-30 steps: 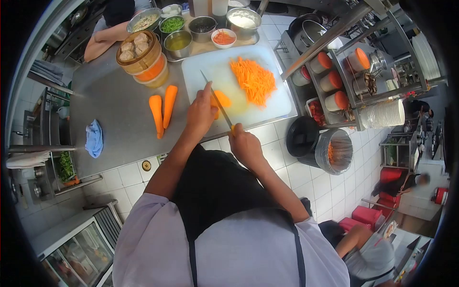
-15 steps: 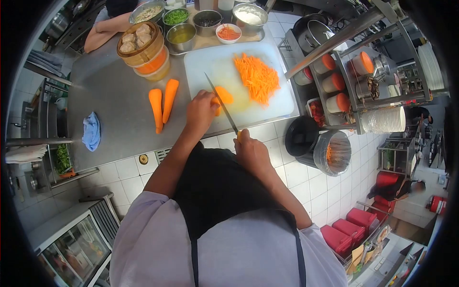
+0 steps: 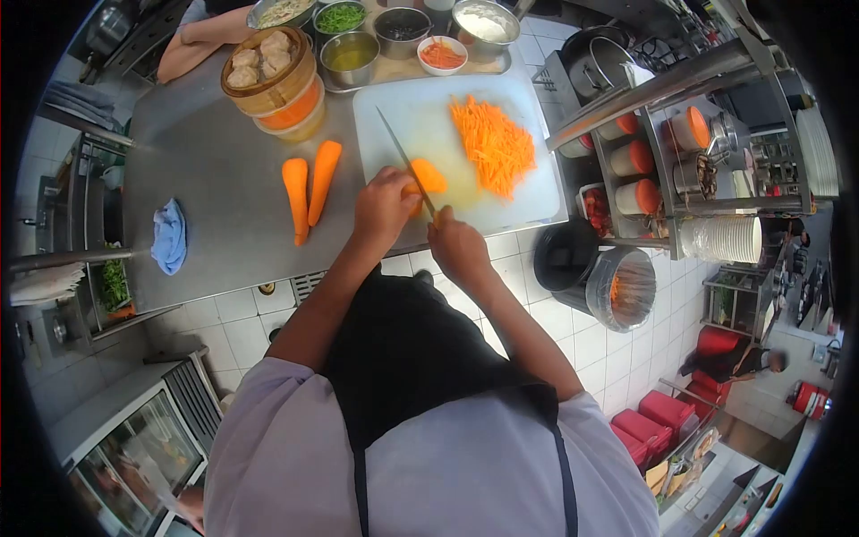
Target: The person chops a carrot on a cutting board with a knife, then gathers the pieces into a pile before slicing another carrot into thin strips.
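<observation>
My right hand (image 3: 459,243) grips the handle of a kitchen knife (image 3: 404,159), whose blade points away and to the left over the white cutting board (image 3: 380,112). My left hand (image 3: 383,208) is closed on a piece of carrot (image 3: 412,202) just left of the blade. Orange carrot slices (image 3: 429,175) lie right of the blade, against it or close by. A heap of carrot strips (image 3: 493,148) covers the board's right part. Two whole peeled carrots (image 3: 296,199) rest on the steel table, left of the board.
A bamboo steamer (image 3: 268,79) of dumplings stands on stacked tubs behind the carrots. Bowls of ingredients, including chopped greens (image 3: 342,17), line the back. A blue cloth (image 3: 169,236) lies at left. A lined bin (image 3: 621,288) stands on the floor at right. Another person's arm (image 3: 204,45) rests at the far edge.
My right hand and the knife have shifted up and left, so the handle is nearer my left hand. My left hand still holds the carrot piece. The view has shifted slightly.
</observation>
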Motion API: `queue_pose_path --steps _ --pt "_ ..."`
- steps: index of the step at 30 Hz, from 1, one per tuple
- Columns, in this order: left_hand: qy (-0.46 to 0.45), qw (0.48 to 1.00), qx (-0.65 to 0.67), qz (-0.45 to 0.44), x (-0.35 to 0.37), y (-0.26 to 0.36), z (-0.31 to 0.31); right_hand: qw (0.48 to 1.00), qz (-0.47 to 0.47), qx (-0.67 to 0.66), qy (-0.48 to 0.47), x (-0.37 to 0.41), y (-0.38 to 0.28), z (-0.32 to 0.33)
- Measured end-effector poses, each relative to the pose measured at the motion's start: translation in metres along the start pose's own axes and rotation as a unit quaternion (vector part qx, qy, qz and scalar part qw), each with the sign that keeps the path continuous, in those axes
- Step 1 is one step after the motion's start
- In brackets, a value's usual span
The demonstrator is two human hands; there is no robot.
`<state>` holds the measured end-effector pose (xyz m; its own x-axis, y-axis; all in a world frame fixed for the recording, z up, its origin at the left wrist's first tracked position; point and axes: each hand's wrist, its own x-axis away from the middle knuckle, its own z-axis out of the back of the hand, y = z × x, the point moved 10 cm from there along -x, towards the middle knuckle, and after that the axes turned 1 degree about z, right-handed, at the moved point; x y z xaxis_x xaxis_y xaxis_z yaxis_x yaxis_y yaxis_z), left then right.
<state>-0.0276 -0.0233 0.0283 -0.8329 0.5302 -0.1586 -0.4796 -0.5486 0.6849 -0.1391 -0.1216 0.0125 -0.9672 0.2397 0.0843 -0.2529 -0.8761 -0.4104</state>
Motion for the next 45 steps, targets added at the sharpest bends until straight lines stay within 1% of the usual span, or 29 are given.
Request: queue_pose_path --steps 3,6,9,12,15,18,21,23,28,30,33,40,45 --pt "0.001 0.999 0.021 0.032 0.002 -0.006 -0.001 0.999 0.007 0.037 -0.001 -0.016 0.001 -0.018" --pt "0.000 1.000 -0.002 0.003 0.000 0.004 0.000 0.998 0.007 0.057 0.007 -0.014 0.002 -0.016" --pt "-0.061 0.996 -0.053 -0.030 -0.004 0.013 -0.005 0.998 0.011 0.055 0.018 -0.012 -0.001 -0.012" --pt "-0.026 0.999 -0.036 -0.008 -0.007 0.021 0.006 1.000 0.007 0.010 0.020 -0.003 -0.001 -0.004" --pt "-0.005 0.999 0.019 0.035 -0.003 0.010 0.006 0.999 -0.012 -0.039 0.009 0.020 0.003 0.012" --pt "0.003 1.000 -0.006 -0.006 0.005 0.007 0.003 0.998 -0.032 -0.054 0.004 0.045 0.007 0.029" --pt "0.024 1.000 -0.013 -0.005 0.008 0.004 0.002 0.997 -0.043 -0.058 -0.017 0.061 0.005 0.035" --pt "0.018 1.000 -0.001 0.007 0.008 0.002 0.000 0.997 -0.049 -0.049 -0.031 0.069 0.004 0.034" --pt "0.034 0.999 0.014 0.005 0.008 0.007 0.004 0.998 -0.050 -0.040 -0.026 0.078 0.004 0.034" --pt "0.033 0.999 0.010 -0.001 0.008 0.007 0.004 0.998 -0.051 -0.037 -0.028 0.079 0.004 0.035" --pt "0.026 0.999 0.025 0.016 0.007 0.001 0.001 0.997 -0.056 -0.036 -0.039 0.080 0.004 0.035" --pt "0.020 1.000 0.010 0.014 0.005 0.000 0.000 0.996 -0.056 -0.042 -0.047 0.074 0.004 0.030" --pt "0.016 1.000 0.000 0.013 0.004 -0.002 0.000 0.998 -0.044 -0.024 -0.033 0.032 0.008 0.000"
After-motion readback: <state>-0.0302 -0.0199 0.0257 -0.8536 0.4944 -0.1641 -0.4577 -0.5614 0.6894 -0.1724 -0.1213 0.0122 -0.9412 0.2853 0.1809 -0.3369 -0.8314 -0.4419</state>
